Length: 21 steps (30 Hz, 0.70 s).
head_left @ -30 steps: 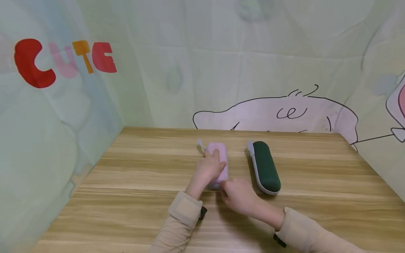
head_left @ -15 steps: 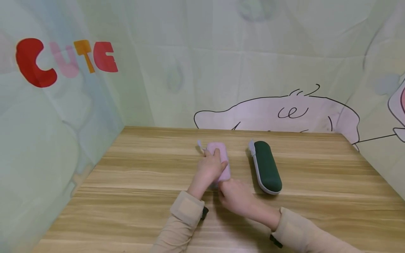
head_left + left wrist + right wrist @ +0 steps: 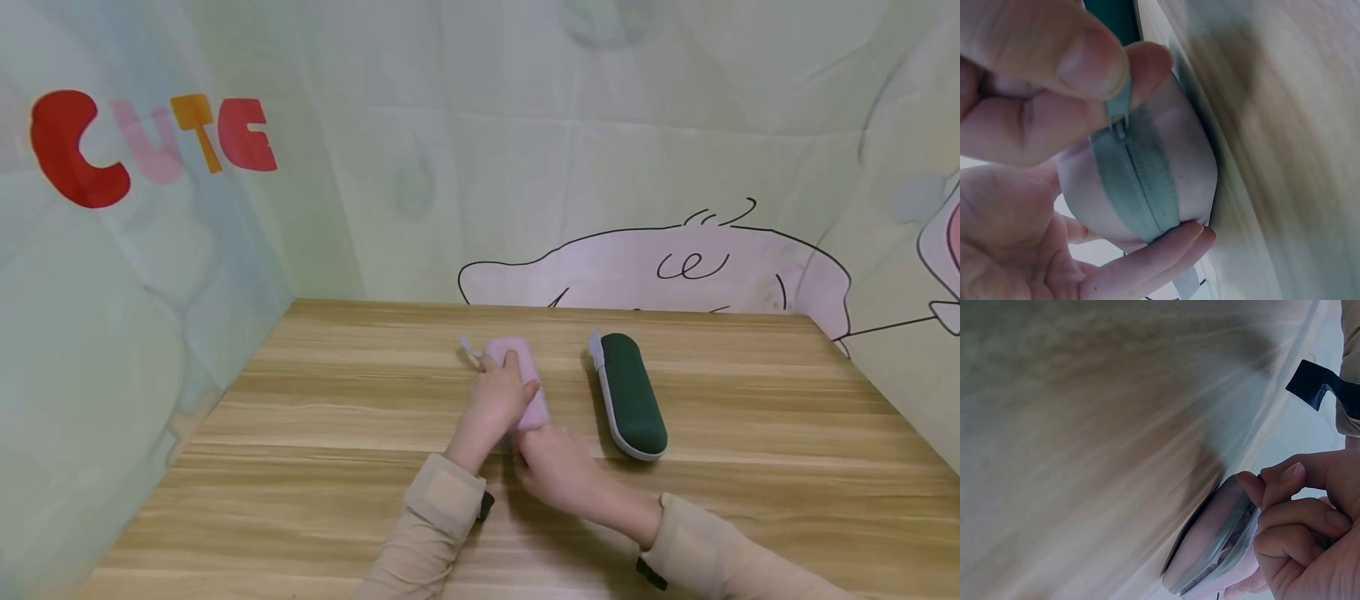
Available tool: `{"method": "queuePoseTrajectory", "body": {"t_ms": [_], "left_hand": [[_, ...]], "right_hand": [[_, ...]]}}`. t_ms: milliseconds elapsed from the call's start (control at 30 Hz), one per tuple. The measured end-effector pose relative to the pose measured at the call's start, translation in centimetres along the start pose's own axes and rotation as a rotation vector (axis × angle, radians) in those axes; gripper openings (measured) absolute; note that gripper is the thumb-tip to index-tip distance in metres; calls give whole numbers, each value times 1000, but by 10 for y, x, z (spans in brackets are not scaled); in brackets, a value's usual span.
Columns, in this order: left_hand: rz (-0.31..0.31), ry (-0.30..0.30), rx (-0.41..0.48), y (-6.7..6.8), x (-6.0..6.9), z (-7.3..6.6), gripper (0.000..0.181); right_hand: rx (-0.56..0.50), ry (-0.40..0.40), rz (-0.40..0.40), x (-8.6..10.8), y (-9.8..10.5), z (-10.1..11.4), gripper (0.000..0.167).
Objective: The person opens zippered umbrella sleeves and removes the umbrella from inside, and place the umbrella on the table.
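A pink zip case lies on the table, tilted slightly. My left hand grips it from above, fingers spread over its top and left side, thumb on the right. At the near end my right hand pinches a small grey zipper pull between thumb and finger. The left wrist view shows the grey-green zip band with its teeth meeting below the pull. In the right wrist view the zip along one side of the case stands parted, with a dark gap; its contents are unclear.
A dark green case with a grey zip edge lies to the right on the wooden table. A pale strap sticks out from the pink case's far left. A printed cloth wall rises behind and at the left.
The pink case has turned slightly, its far end going left and its near end right. The right hand has shifted a little left, still pinching at the near end. The green case stays put.
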<state>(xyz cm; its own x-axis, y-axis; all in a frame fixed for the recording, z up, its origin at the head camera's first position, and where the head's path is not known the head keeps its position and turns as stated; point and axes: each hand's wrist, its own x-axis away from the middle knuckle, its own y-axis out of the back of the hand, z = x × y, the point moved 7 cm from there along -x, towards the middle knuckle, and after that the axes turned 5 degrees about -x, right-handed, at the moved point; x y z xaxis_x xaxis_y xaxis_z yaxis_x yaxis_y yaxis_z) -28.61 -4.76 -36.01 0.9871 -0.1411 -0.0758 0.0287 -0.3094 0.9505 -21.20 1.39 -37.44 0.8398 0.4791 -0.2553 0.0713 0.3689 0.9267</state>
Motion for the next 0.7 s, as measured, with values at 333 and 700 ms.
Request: {"method": "queuePoseTrajectory", "body": {"t_ms": [333, 700], "left_hand": [[-31, 45, -17, -1, 0, 0, 48], [-12, 30, -18, -2, -2, 1, 50]], "right_hand": [[8, 39, -28, -2, -1, 6, 25], [0, 14, -21, -6, -7, 3, 24]]}}
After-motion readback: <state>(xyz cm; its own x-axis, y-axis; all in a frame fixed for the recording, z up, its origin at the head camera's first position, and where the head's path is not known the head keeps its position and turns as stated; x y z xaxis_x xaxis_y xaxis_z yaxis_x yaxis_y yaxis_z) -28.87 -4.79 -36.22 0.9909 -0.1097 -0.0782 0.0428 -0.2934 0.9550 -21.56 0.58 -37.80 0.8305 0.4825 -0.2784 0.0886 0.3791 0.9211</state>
